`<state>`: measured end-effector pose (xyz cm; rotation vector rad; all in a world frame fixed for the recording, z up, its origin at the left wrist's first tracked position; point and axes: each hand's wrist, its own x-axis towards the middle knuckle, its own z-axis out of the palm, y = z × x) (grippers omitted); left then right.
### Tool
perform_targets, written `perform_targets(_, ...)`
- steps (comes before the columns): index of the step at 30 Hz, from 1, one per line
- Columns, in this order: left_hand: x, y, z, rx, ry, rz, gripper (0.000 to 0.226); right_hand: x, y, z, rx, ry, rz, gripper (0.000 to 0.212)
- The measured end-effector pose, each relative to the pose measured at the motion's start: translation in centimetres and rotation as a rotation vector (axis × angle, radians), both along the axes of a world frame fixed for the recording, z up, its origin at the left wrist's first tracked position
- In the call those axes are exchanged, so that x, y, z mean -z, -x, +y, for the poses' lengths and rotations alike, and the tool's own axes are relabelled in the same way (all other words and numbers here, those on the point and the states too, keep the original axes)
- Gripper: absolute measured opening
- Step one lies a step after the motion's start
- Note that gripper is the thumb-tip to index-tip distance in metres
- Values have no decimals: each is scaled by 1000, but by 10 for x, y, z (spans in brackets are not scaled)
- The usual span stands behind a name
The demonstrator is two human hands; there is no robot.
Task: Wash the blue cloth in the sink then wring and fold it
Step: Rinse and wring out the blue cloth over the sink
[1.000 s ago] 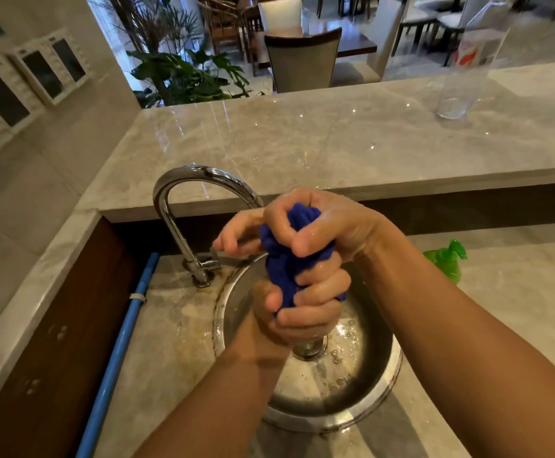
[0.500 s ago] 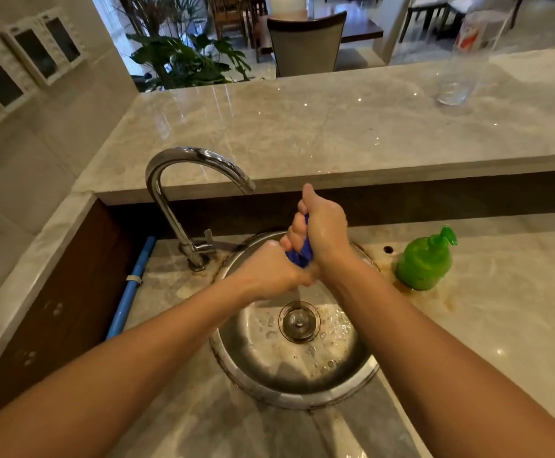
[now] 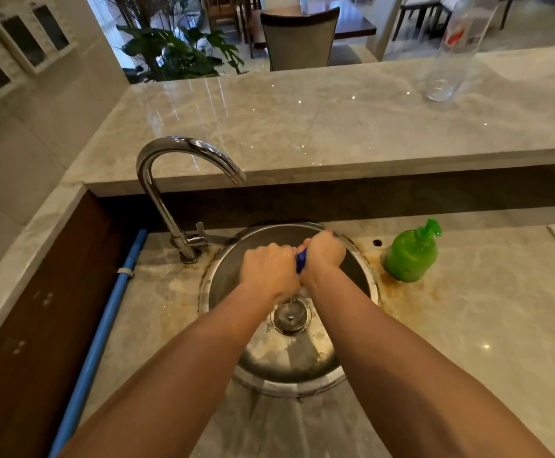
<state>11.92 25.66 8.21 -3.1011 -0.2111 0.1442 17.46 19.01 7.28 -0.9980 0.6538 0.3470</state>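
Head view showed your left hand [image 3: 269, 271] and right hand [image 3: 323, 251] clenched on the blue cloth [image 3: 300, 263] between them, over the sink [image 3: 367, 276]. You seemed mid-wring; folding remained.

Glossy steel sink [image 3: 362, 276], shiny metal faucet [image 3: 183, 150], polished marble counter [image 3: 302, 127], green plastic dispenser [image 3: 411, 259]
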Motion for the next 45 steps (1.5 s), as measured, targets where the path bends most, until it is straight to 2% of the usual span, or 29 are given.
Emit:
perform_targets(2,4,1,-4,-110,151,55,30,3,2,-6,-156,295,-123,31)
perform_targets(4,3,-1,-5,-297,471,209,26,0,7,-17,-365,546,-400,33)
perform_targets(5,3,-4,0,-389,695,329,20,-2,13,-24,-507,690,-589,30)
perform_targets(7,-7,-11,14,-548,1080,669,24,-8,23,-41,-808,921,-888,29)
perform_targets(8,-13,-13,24,-585,1230,829,26,-13,25,-51,-942,948,-954,34)
perform_targets(10,-22,-16,43,-533,1433,1008,22,-32,27,-67,-1183,858,-974,51)
perform_targets(11,-26,-19,51,-483,1474,1066,21,-41,27,-72,-1286,839,-1011,62)
perform_targets(12,-31,-21,57,-441,1473,1129,23,-50,27,-75,-1372,942,-1101,73)
perform_targets(14,-42,-29,62,-374,1386,1260,32,-57,22,-70,-1390,1306,-1376,81)
perform_targets(16,-55,-37,63,-295,1312,1373,41,-60,17,-53,-1231,1547,-1592,58)
perform_targets(18,-69,-42,62,-228,1251,1416,49,-63,10,-37,-1089,1618,-1700,30)
perform_targets(19,-75,-43,61,-211,1194,1400,51,-65,7,-33,-1083,1594,-1695,25)
perform_targets(22,-79,-39,53,-216,990,1227,40,-68,5,-33,-1266,1511,-1449,37)
perform_targets(25,-70,-30,44,-181,881,1025,27,-65,8,-38,-1343,1602,-1349,42)
perform_targets(29,-52,-15,35,54,628,656,6,-62,13,-36,-1470,1620,-1230,31)
perform_targets(31,-45,-9,28,129,469,460,8,-61,9,-36,-1534,1474,-1065,16)
perform_targets(32,-45,-8,26,139,410,392,8,-60,6,-36,-1545,1402,-982,17)
perform_targets(36,-51,-13,22,244,134,265,20,-43,1,-33,-1448,1190,-774,20)
perform_targets(40,-51,-18,23,447,-85,206,15,-22,1,-36,-1346,971,-632,2)
perform_targets(43,-51,-25,22,557,-218,175,19,-23,4,-40,-1290,887,-496,13)
perform_targets(45,-52,-29,21,594,-260,141,18,-23,2,-40,-1273,867,-470,16)
